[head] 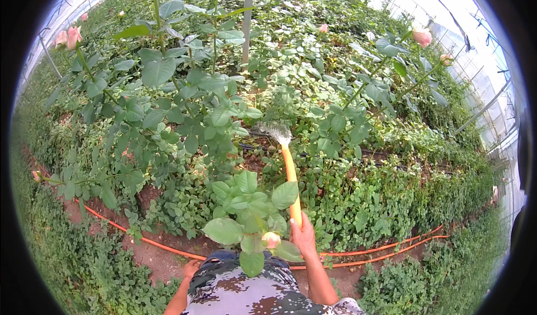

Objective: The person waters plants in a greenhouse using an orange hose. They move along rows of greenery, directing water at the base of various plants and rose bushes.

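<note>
My right hand (303,235) is closed around a yellow-orange garden hose (291,172), which points up and away from me. Water (281,133) sprays from its end over low leafy plants. Beside my body at the lower left is my left hand (192,268), near my hip; its fingers are partly hidden, and I cannot tell whether it holds anything. A pale pink rosebud (271,240) with broad green leaves stands just in front of my shirt, left of my right hand.
Tall rose stems with pink blooms (421,36) rise at left and right. A metal post (247,21) stands beyond. Black irrigation tubing (247,146) runs through the bed. An orange hose (168,251) lies curved along the soil path. Translucent greenhouse sheeting (440,17) borders the plants.
</note>
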Demonstrator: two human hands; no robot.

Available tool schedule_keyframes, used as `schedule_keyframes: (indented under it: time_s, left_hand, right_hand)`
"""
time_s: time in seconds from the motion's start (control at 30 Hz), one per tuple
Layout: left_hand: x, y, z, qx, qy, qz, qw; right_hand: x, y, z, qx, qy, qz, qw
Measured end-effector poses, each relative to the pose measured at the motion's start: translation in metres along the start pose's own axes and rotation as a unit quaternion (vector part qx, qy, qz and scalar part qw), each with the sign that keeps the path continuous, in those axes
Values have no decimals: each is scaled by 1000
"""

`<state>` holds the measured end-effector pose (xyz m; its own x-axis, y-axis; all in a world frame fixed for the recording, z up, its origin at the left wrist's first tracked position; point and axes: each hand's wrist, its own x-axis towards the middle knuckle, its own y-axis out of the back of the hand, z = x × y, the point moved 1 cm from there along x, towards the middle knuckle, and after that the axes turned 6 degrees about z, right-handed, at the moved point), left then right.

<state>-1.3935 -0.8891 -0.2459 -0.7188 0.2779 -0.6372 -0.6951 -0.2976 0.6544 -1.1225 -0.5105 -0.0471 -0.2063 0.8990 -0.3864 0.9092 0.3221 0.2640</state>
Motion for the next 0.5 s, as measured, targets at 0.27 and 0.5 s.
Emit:
schedule_keyframes:
  time_s: [0.27,0.5]
  left_hand:
    - [9,-5,26,-12,-38,-12,999]
    - [12,-1,35,-19,-16,-20,999]
  right_hand:
    - [-32,-7,16,-68,87,-33,993]
    - [-58,26,36,-72,4,29,997]
